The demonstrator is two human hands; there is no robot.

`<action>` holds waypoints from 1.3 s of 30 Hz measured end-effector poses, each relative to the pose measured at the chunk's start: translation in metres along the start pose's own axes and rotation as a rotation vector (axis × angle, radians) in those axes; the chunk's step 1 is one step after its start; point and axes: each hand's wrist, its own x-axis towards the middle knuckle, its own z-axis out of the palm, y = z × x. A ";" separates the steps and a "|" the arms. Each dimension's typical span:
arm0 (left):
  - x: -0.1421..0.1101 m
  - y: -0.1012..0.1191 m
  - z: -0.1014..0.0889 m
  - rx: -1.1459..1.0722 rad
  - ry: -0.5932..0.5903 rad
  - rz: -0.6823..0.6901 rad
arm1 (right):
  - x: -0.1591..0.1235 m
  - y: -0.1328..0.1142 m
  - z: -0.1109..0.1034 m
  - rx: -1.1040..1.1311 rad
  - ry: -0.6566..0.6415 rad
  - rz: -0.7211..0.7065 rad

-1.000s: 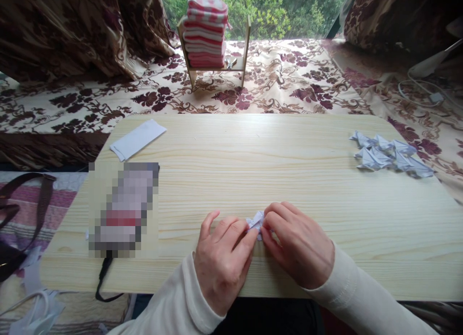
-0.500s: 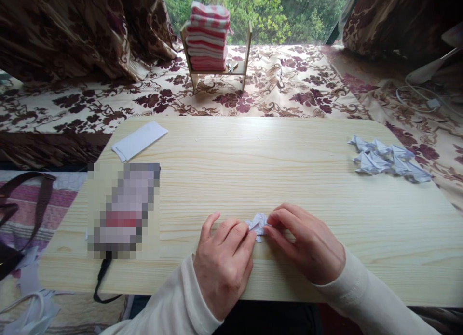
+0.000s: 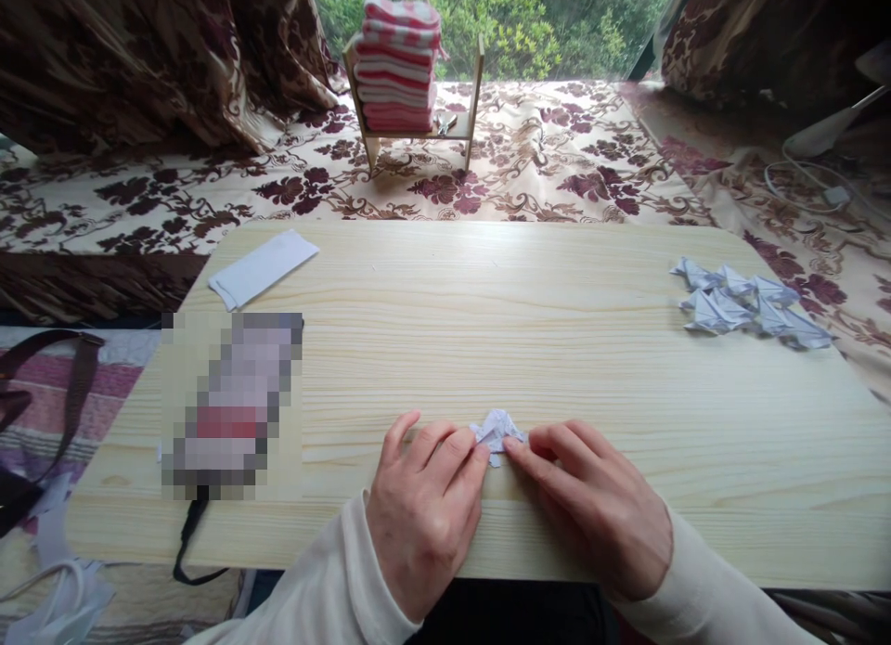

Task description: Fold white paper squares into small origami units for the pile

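Note:
A small piece of folded white paper lies on the table near its front edge, between both hands. My left hand is closed on its left end with thumb and forefinger, the little finger sticking up. From the other side, my right hand has its forefinger on the paper's lower right edge; its thumb is hidden underneath and the other fingers are curled. At the far right of the table sits a group of several similar folded paper pieces.
Flat folded white paper lies at the back left of the wooden table. Before it is a blurred-out phone-like device with a black cable. Behind, a small rack carries stacked pink-and-white cloths.
My right hand has shifted from a pinch at the paper's right tip to laying its forefinger on the lower right edge. My left hand keeps its hold. The view has moved slightly.

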 end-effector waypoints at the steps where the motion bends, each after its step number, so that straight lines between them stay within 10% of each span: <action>1: 0.000 0.000 0.000 0.002 -0.006 0.004 | 0.001 -0.001 0.000 -0.003 0.017 0.010; 20: 0.016 -0.029 -0.014 0.050 -0.126 0.318 | 0.008 0.007 -0.010 -0.095 -0.025 -0.079; 28: -0.001 0.017 -0.018 0.057 -0.017 -0.051 | -0.004 -0.048 0.004 -0.287 0.017 -0.014; 39: -0.019 -0.003 -0.010 -0.073 -0.076 0.122 | 0.016 -0.019 -0.011 0.055 -0.017 0.155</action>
